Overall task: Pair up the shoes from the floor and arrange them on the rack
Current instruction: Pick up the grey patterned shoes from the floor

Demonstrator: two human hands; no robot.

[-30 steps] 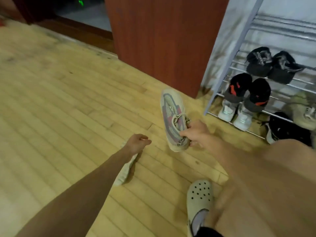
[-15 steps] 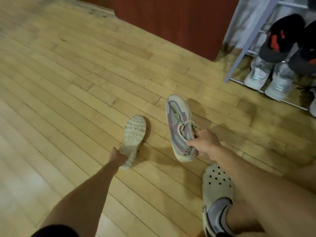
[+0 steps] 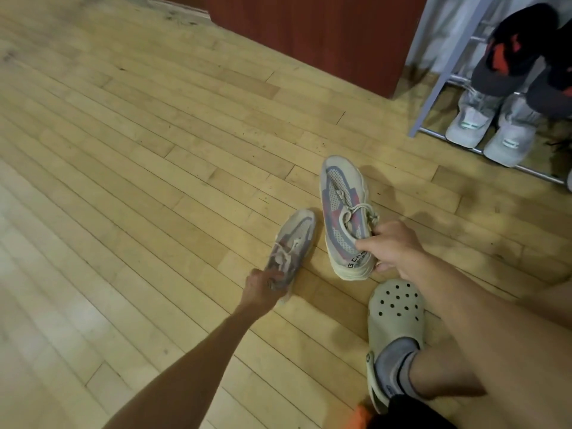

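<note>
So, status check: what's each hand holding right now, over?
Right hand grips one pink-grey sneaker by the heel. Left hand grips the matching sneaker by its heel. Rack ahead right, bare floor between.

The lettered sneaker [image 3: 343,218] is cream with grey mesh, pink-red and bluish-purple panels and black heel letters. The blurred sneaker [image 3: 292,243] shows the same cream, pink and purple-grey. The clog [image 3: 396,308] is pale olive-beige with dark round holes, over a grey sock [image 3: 391,357]. The floor [image 3: 123,181] is yellowish planks. The grey rack [image 3: 433,72] bears white shoes [image 3: 470,123] with teal marks and black shoes [image 3: 523,29] with an orange-red patch.
</note>
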